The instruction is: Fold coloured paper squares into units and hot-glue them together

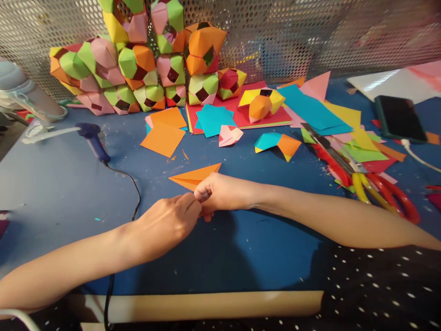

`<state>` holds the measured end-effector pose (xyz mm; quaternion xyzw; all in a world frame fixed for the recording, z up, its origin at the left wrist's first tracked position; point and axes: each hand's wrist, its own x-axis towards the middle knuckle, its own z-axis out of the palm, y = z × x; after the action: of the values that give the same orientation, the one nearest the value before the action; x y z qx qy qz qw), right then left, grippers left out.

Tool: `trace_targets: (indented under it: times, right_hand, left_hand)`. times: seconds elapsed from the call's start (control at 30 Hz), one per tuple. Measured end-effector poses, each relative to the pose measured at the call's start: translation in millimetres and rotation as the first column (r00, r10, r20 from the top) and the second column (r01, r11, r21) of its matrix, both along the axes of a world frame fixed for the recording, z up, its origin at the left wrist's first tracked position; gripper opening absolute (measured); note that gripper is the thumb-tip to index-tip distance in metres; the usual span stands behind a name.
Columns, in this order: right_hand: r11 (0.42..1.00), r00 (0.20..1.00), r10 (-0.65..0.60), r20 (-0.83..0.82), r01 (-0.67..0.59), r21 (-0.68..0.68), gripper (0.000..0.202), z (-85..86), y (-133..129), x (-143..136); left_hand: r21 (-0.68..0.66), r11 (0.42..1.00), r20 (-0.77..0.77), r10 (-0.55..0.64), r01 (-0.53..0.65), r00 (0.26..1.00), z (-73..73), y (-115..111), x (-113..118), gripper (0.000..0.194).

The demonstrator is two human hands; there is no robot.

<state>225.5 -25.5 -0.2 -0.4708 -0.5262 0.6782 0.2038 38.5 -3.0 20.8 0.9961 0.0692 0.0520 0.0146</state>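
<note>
A folded piece of orange paper shows its triangular upper part just beyond my two hands. My right hand is closed around its near side, fingers curled in. My left hand is closed too, its fingertips meeting those of the right at the paper's near end. The pinched part of the paper is hidden behind the fingers. Beyond the hands lie flat orange squares, a small folded pink paper piece and a joined blue and orange paper piece.
Paper modules form a stacked wall against the perforated metal panel. At left lie a blue glue gun with its cord and a bottle. Scissors, paper scraps and a phone occupy the right of the blue table.
</note>
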Motion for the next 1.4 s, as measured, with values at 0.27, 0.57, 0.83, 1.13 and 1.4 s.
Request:
trace_targets:
  times: [0.27,0.57,0.83,1.13,1.4]
  right_hand:
    - [0.979,0.998,-0.046,-0.043,0.054,0.196,0.005,16.9,-4.0,5.9]
    - [0.885,0.949,-0.295,-0.107,0.314,0.344,0.017,26.0,-5.7,5.0]
    - [0.538,0.912,-0.403,-0.073,0.301,0.788,0.010,14.3,-12.7,-2.8]
    - [0.229,0.917,-0.388,-0.090,0.190,0.955,0.005,2.4,-10.0,-5.8]
    - [0.144,0.928,-0.369,-0.043,0.103,0.984,0.006,-13.1,-5.9,-5.9]
  left_hand:
    - [-0.472,0.838,0.142,0.379,-0.274,0.915,15.5,10.1,7.9,0.012]
    - [-0.953,0.275,0.041,0.540,-0.130,0.840,7.8,20.0,1.4,0.027]
    - [-0.732,0.679,0.497,0.470,0.062,0.729,-5.9,1.0,3.6,0.013]
    - [-0.987,0.147,0.158,0.750,0.070,0.642,-0.7,-1.2,16.9,0.015]
    - [-0.998,0.029,0.063,0.771,0.063,0.633,-4.6,7.9,21.3,0.012]
